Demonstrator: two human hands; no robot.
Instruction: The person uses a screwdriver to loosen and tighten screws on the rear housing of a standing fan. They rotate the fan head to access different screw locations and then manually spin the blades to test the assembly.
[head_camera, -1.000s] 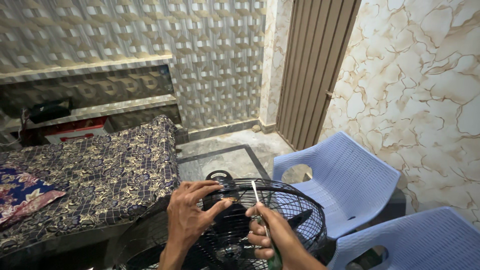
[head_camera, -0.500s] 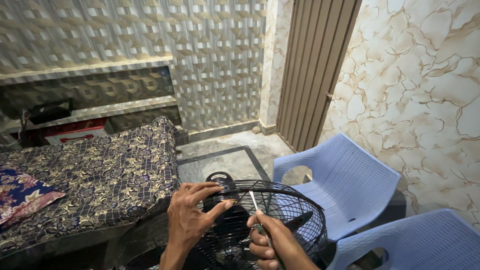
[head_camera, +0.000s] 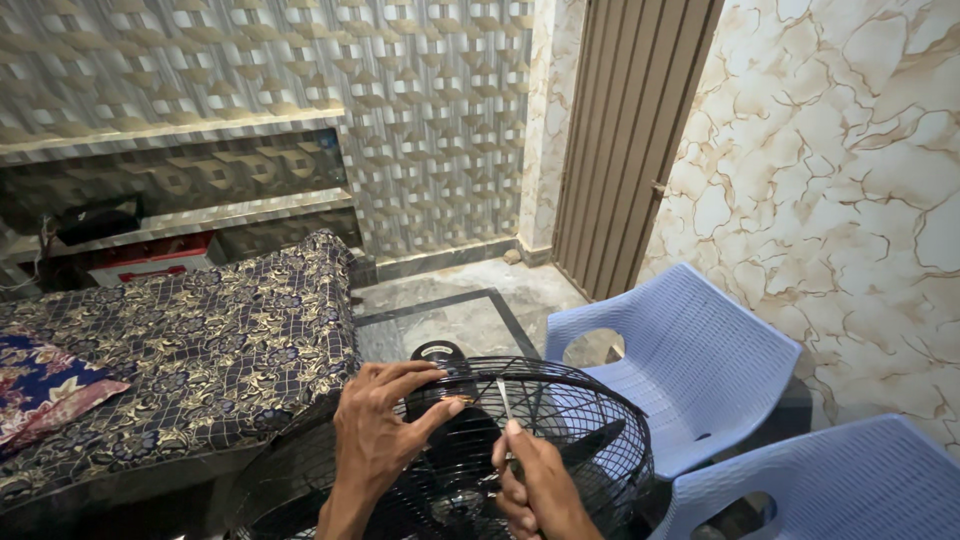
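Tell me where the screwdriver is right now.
In the head view, bottom centre: the screwdriver is in the right hand, tip up at the fan guard, beside the left hand.

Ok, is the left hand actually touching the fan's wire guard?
Touching. The head view shows the left hand resting on the black wire guard, with its fingers curled over the top rim.

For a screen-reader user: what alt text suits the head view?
Left hand grips a black wire fan guard while the right hand holds a thin screwdriver to it. Two pale blue plastic chairs stand right, a patterned bed left.
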